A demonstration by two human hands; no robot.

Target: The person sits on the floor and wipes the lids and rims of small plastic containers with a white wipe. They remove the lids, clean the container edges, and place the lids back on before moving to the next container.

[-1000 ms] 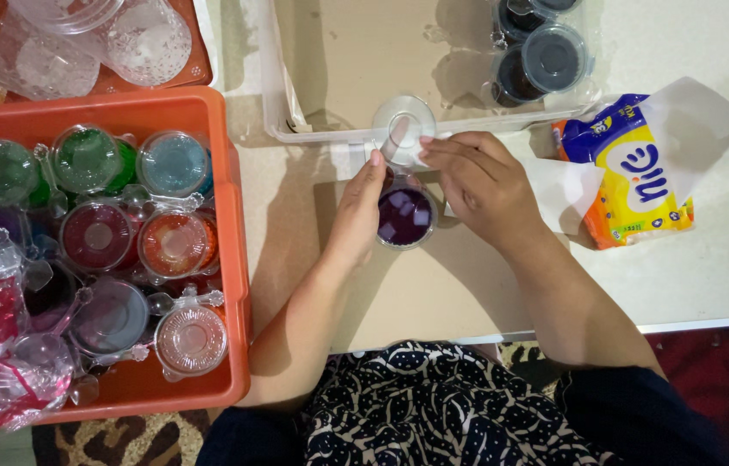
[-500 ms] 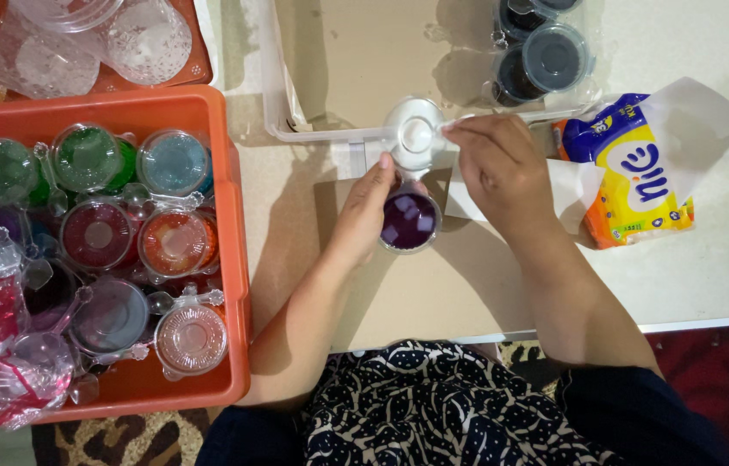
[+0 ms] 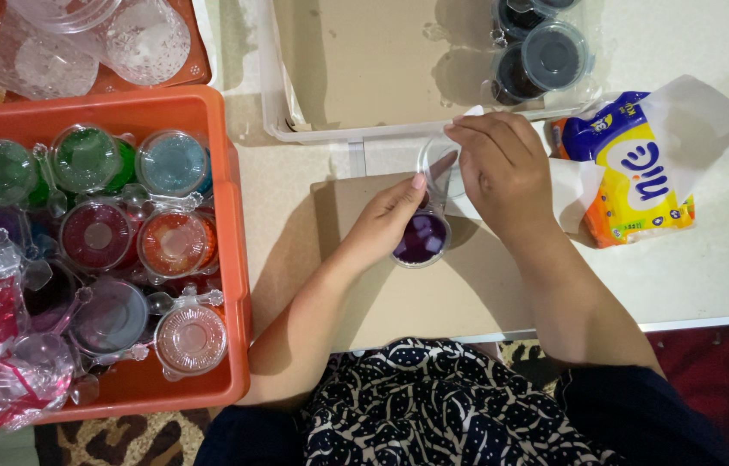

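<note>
Seen from the head camera, the left hand (image 3: pixel 382 226) wraps around a small clear cup (image 3: pixel 421 239) of purple jelly standing on the table (image 3: pixel 468 285) in front of the person. The right hand (image 3: pixel 502 168) pinches the cup's clear lid (image 3: pixel 436 168), tilted up just above the cup. An orange crate (image 3: pixel 231 259) of coloured jelly cups sits to the left, a clear tray (image 3: pixel 313 129) beyond, and a yellow tissue pack (image 3: pixel 636 177) to the right.

Both forearms reach forward, the left hand (image 3: pixel 382 226) curled, the right hand (image 3: pixel 502 177) pinching.
</note>
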